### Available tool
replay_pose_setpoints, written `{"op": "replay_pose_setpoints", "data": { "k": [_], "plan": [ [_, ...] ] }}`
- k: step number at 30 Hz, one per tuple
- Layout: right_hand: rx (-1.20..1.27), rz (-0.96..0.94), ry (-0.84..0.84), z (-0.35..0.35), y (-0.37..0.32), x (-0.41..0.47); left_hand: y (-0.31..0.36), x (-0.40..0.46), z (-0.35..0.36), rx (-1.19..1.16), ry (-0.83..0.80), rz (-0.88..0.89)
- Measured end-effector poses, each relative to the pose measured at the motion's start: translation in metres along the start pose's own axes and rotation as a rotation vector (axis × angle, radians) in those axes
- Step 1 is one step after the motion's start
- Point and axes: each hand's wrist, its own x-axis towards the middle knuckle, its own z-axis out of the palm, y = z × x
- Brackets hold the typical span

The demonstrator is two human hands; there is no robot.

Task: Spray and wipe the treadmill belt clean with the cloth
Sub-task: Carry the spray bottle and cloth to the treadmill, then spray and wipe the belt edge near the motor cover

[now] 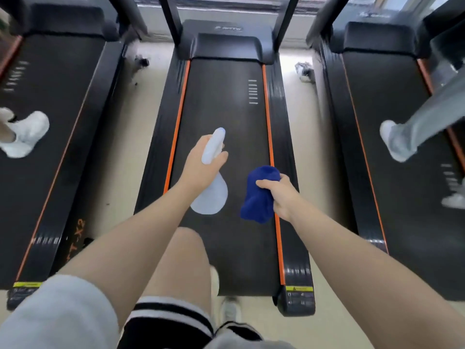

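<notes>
The middle treadmill's black belt [224, 96] runs away from me between two orange side strips. My left hand [201, 167] grips the neck of a pale translucent spray bottle [211, 195], held above the belt with its nozzle pointing forward. My right hand [279, 195] grips a bunched dark blue cloth [259, 195] above the belt's right orange strip. My bare knee and white shoe are at the belt's near end.
A black motor cover [227, 47] and two uprights close the belt's far end. Treadmills stand on both sides; a person's white shoes [25, 134] are on the left one, a grey-trousered leg [402, 139] on the right one. Beige floor strips lie between.
</notes>
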Motion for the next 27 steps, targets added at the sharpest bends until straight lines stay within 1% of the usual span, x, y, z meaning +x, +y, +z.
{"op": "replay_pose_setpoints", "data": {
  "k": [4, 7, 9, 12, 15, 18, 22, 25, 27],
  "plan": [
    [-0.077, -0.008, 0.010, 0.029, -0.048, 0.068, -0.005, 0.091, -0.005, 0.001, 0.006, 0.026],
    [-0.153, -0.006, 0.088, 0.059, -0.092, 0.132, -0.015, 0.171, -0.012, -0.034, 0.004, -0.022],
    [-0.240, -0.042, 0.151, 0.083, -0.129, 0.173, -0.016, 0.225, -0.019, -0.042, -0.001, -0.063],
    [-0.308, -0.128, 0.216, 0.113, -0.192, 0.213, 0.000, 0.294, -0.029, -0.005, -0.066, -0.058],
    [-0.320, -0.180, 0.188, 0.128, -0.240, 0.241, 0.016, 0.348, -0.035, 0.016, -0.116, -0.022],
    [-0.321, -0.186, 0.162, 0.124, -0.259, 0.271, 0.016, 0.392, -0.032, 0.006, -0.107, -0.012],
    [-0.261, -0.143, 0.165, 0.114, -0.269, 0.329, -0.001, 0.451, -0.020, -0.040, -0.046, -0.075],
    [-0.206, -0.144, 0.157, 0.111, -0.277, 0.389, -0.029, 0.500, -0.008, -0.025, -0.044, -0.098],
    [-0.164, -0.121, 0.141, 0.112, -0.283, 0.443, -0.056, 0.537, 0.005, -0.024, -0.048, -0.115]
  ]
}}
